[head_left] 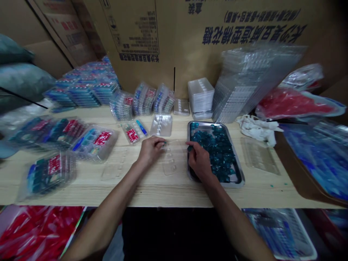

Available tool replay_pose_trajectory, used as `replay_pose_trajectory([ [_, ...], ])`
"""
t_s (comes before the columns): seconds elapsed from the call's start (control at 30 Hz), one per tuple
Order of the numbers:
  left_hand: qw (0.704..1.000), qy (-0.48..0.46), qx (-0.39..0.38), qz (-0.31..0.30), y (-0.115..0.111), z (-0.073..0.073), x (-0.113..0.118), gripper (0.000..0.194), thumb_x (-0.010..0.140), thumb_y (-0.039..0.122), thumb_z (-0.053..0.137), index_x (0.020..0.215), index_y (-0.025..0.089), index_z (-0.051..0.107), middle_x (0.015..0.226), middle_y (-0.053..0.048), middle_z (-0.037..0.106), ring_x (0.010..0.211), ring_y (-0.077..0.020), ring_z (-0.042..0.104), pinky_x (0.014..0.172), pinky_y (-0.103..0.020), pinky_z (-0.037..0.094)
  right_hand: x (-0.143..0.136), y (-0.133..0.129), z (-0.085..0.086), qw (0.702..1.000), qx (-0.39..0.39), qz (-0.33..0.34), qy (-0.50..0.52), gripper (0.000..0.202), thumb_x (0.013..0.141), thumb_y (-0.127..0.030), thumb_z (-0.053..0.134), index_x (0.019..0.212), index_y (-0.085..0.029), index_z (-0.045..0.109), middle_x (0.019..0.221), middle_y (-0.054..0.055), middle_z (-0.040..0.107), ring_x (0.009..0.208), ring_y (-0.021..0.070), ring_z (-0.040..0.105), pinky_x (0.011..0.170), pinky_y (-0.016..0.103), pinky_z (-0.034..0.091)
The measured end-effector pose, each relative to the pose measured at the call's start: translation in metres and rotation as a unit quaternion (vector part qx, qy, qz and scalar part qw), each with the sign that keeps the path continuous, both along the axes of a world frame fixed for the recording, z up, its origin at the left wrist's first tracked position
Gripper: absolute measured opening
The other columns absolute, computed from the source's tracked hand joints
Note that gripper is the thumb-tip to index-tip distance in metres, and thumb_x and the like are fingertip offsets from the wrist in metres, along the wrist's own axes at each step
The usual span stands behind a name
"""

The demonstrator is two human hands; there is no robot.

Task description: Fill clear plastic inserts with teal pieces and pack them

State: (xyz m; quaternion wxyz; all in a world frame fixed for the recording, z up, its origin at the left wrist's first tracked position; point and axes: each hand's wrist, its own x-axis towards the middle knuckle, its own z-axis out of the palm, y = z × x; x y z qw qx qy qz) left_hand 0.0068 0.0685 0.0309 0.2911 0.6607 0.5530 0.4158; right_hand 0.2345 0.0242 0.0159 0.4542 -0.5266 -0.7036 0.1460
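My left hand [150,150] is closed in a pinch at the left edge of a clear plastic compartment tray [174,157] lying on the table. A tiny dark teal spot shows at its fingertips, too small to name. My right hand [199,157] is over the left rim of a metal tray [239,174], with thumb and index finger drawn together; whatever they hold, if anything, I cannot make out. Many shiny teal pieces [217,148] lie heaped in the metal tray. Behind my left hand are a filled clear case [133,132] with a red card and blue pen, and a clear tray [161,125].
Stacks of clear plastic trays [201,96] and taller clear sheets [239,83] stand at the back against a cardboard box [174,32]. Filled cases [94,143] are piled left. A white cloth [257,127] and a box of blue packets [318,156] are right.
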Motion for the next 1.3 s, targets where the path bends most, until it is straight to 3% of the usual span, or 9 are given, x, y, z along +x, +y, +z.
replay_pose_trajectory([
  [0.1, 0.993, 0.095, 0.038, -0.051, 0.011, -0.015, 0.007, 0.018, 0.078, 0.010, 0.066, 0.086, 0.019, 0.079, 0.085, -0.005, 0.075, 0.079, -0.0172, 0.068, 0.076, -0.027, 0.052, -0.004, -0.002, -0.004, 0.999, 0.024, 0.021, 0.002, 0.038, 0.079, -0.005, 0.041, 0.109, -0.019, 0.061, 0.098, 0.007, 0.070, 0.085, 0.0188, 0.066, 0.080, 0.029, 0.051],
  [0.23, 0.992, 0.107, 0.039, -0.061, 0.014, -0.027, 0.009, 0.017, 0.082, 0.014, 0.066, 0.092, 0.020, 0.079, 0.089, -0.006, 0.076, 0.082, -0.0183, 0.069, 0.078, -0.028, 0.053, -0.006, -0.002, -0.005, 0.999, 0.034, 0.039, 0.001, 0.039, 0.078, -0.003, 0.041, 0.108, -0.018, 0.060, 0.098, 0.007, 0.070, 0.087, 0.0189, 0.067, 0.082, 0.030, 0.051],
  [0.57, 0.978, 0.177, 0.079, -0.074, 0.018, -0.025, 0.011, 0.013, 0.084, 0.018, 0.067, 0.090, 0.021, 0.078, 0.096, -0.007, 0.076, 0.090, -0.0206, 0.070, 0.084, -0.031, 0.053, -0.009, -0.001, -0.008, 0.998, 0.025, 0.065, -0.002, 0.039, 0.078, -0.003, 0.039, 0.107, -0.019, 0.059, 0.097, 0.007, 0.069, 0.088, 0.0189, 0.067, 0.081, 0.029, 0.051],
  [0.7, 0.967, 0.206, 0.139, -0.064, 0.007, -0.027, 0.005, 0.018, 0.087, 0.016, 0.061, 0.097, 0.019, 0.076, 0.100, -0.008, 0.072, 0.090, -0.0188, 0.068, 0.080, -0.029, 0.054, -0.008, -0.002, -0.004, 0.999, 0.011, 0.045, 0.009, 0.038, 0.081, -0.005, 0.039, 0.112, -0.018, 0.057, 0.098, 0.007, 0.069, 0.083, 0.0185, 0.066, 0.079, 0.029, 0.050],
  [0.83, 0.957, 0.242, 0.146, -0.059, -0.006, -0.032, 0.002, 0.022, 0.090, 0.012, 0.053, 0.098, 0.019, 0.073, 0.092, -0.007, 0.072, 0.085, -0.0180, 0.068, 0.078, -0.029, 0.054, -0.005, -0.002, 0.004, 0.998, -0.030, 0.039, 0.034, 0.032, 0.084, -0.009, 0.040, 0.107, -0.018, 0.059, 0.088, 0.004, 0.067, 0.074, 0.0170, 0.063, 0.074, 0.028, 0.047],
  [0.93, 0.958, 0.247, 0.136, -0.052, -0.014, -0.037, 0.005, 0.032, 0.084, 0.004, 0.051, 0.100, 0.020, 0.073, 0.102, -0.008, 0.073, 0.094, -0.0193, 0.069, 0.084, -0.031, 0.056, -0.003, 0.001, 0.010, 0.994, -0.064, 0.041, 0.075, 0.027, 0.085, -0.012, 0.041, 0.100, -0.020, 0.061, 0.077, 0.000, 0.062, 0.067, 0.0154, 0.058, 0.069, 0.027, 0.045],
  [1.07, 0.982, 0.167, 0.088, 0.007, -0.027, -0.025, 0.022, 0.037, 0.078, 0.006, 0.056, 0.106, 0.022, 0.074, 0.120, -0.008, 0.071, 0.109, -0.0233, 0.066, 0.097, -0.038, 0.052, -0.003, 0.004, 0.016, 0.983, -0.095, 0.074, 0.138, 0.025, 0.087, -0.016, 0.042, 0.105, -0.021, 0.059, 0.076, -0.001, 0.058, 0.062, 0.0139, 0.053, 0.062, 0.026, 0.041],
  [1.17, 0.999, -0.028, 0.003, 0.031, -0.037, -0.002, 0.044, 0.031, 0.085, 0.023, 0.061, 0.114, 0.020, 0.072, 0.110, -0.009, 0.073, 0.097, -0.0219, 0.069, 0.089, -0.036, 0.054, -0.009, 0.001, 0.020, 0.980, -0.095, 0.105, 0.142, 0.028, 0.086, -0.016, 0.045, 0.113, -0.021, 0.054, 0.079, -0.001, 0.058, 0.067, 0.0145, 0.056, 0.065, 0.026, 0.043],
  [1.3, 0.947, -0.274, -0.165, -0.043, -0.045, 0.025, 0.065, 0.034, 0.077, 0.041, 0.074, 0.099, 0.015, 0.076, 0.089, -0.007, 0.075, 0.073, -0.0148, 0.066, 0.072, -0.027, 0.053, -0.020, -0.005, 0.026, 0.981, -0.096, 0.128, 0.105, 0.035, 0.085, -0.012, 0.044, 0.119, -0.020, 0.047, 0.077, -0.002, 0.057, 0.067, 0.0152, 0.057, 0.067, 0.027, 0.044],
])
